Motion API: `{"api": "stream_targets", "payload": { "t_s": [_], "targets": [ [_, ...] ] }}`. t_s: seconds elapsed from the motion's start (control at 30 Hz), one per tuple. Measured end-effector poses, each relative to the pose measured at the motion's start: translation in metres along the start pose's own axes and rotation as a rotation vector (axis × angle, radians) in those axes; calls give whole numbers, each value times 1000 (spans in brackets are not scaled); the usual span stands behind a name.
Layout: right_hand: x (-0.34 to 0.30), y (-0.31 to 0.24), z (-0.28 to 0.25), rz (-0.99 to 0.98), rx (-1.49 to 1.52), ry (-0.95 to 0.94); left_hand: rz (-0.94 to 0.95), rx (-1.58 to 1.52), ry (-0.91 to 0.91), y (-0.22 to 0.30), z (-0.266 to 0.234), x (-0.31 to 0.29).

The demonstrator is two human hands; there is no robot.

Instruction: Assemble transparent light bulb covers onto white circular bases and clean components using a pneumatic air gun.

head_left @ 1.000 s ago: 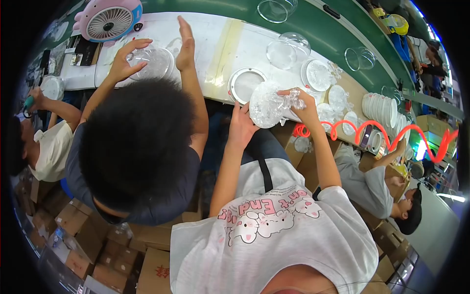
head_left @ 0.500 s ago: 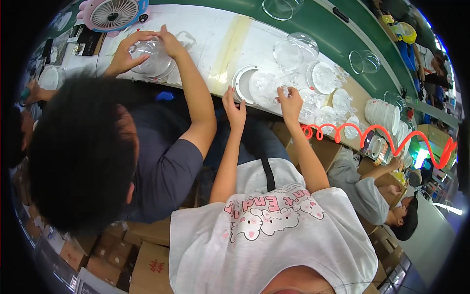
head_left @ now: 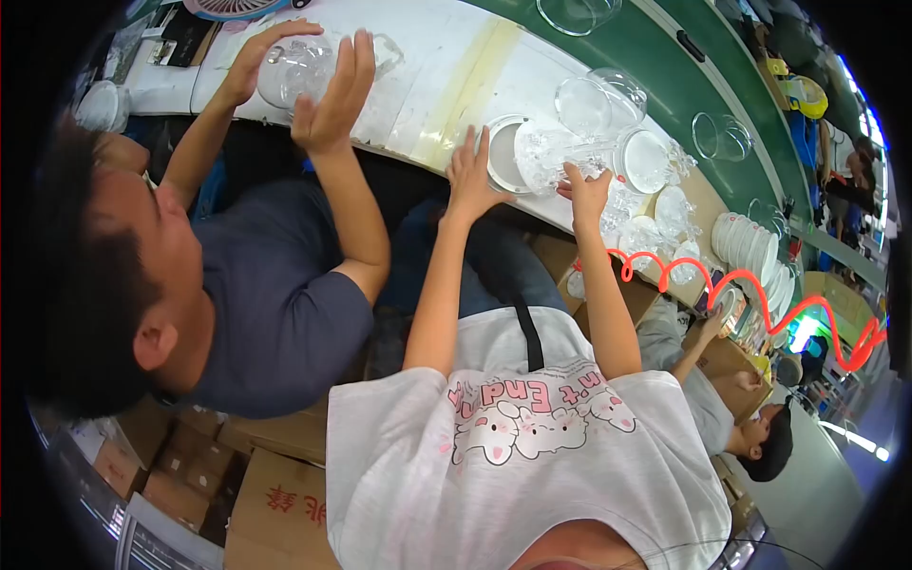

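1. While the left hand rests fingers spread beside a round white lid, the right hand grips a clear glass jar at upper centre, likely to steady it.
2. At upper left, a neighbour's hands cup another clear jar.
3. The white bench edge runs just under both wrists; glass bowls and stacked white lids crowd the right, so free room lies leftward.

Clear glass dish tilted, beside white round lid, table edge.
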State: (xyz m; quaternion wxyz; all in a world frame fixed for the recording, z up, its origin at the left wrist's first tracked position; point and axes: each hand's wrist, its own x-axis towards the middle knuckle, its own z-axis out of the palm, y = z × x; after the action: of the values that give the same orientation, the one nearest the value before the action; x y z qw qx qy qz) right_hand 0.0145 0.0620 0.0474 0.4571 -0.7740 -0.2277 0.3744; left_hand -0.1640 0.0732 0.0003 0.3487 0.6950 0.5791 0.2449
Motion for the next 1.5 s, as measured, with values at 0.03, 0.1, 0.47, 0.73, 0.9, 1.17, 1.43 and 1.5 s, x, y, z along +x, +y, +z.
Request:
{"api": "stream_targets", "payload": {
  "t_s": [0.03, 0.1, 0.47, 0.73, 0.9, 1.17, 1.43, 1.5],
  "targets": [
    [-4, -6, 3, -1, -3, -7, -6, 0, 5, -5, 1, 3],
    [-15, -16, 13, -69, -24, 15, -4, 69, -61, -12, 3, 4],
    [-23, 14, 13, -352, -406, 187, -127, 50, 106, 8, 54, -29],
    [-15, 18, 3, -387, -410, 142, -64, 59, 57, 7, 47, -23],
    [-7, 26, 5, -424, -490, 136, -54, 23, 90, 9, 49, -22],
    [-11, 30, 12, -449, -605, 172, -60, -1, 110, 7, 51, -23],
    [-2, 41, 12, -523, -545, 183, -54, 21, 109, 10, 50, -20],
    [2, 39, 9, -530, -537, 209, -55, 50, 77, 15, 49, -19]
  ]
}}
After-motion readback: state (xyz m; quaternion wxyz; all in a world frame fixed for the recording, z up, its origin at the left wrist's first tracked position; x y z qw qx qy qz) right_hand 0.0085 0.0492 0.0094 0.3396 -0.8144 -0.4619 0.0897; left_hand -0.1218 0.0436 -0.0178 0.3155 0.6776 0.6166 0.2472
